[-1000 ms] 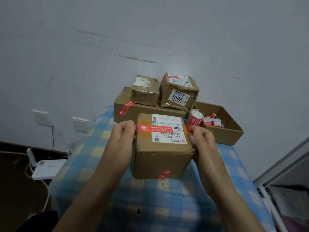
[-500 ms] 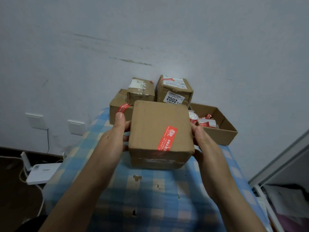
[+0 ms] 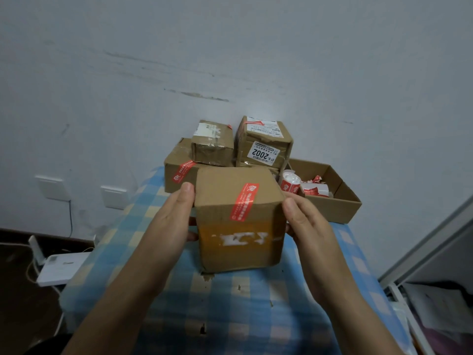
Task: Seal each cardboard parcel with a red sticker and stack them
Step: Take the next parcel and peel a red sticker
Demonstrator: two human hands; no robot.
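Cardboard parcel [image 3: 240, 219], boxy and creased, clasped at its sides between left hand [image 3: 169, 219] and right hand [image 3: 309, 226], near middle of blue-checked desk [image 3: 230, 303], glossy red sticker [image 3: 244, 202] folded over its top edge, taped parcels [image 3: 263, 144] stacked far behind, open cardboard tray [image 3: 332, 208] of sticker rolls [image 3: 290, 184] far right.

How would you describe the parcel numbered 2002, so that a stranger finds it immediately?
Against the wall, at the far end of the checked cloth, lies a wide flat box. Two smaller parcels stand on it; skip the left one, take the right one. Only it bears a white label printed 2002.
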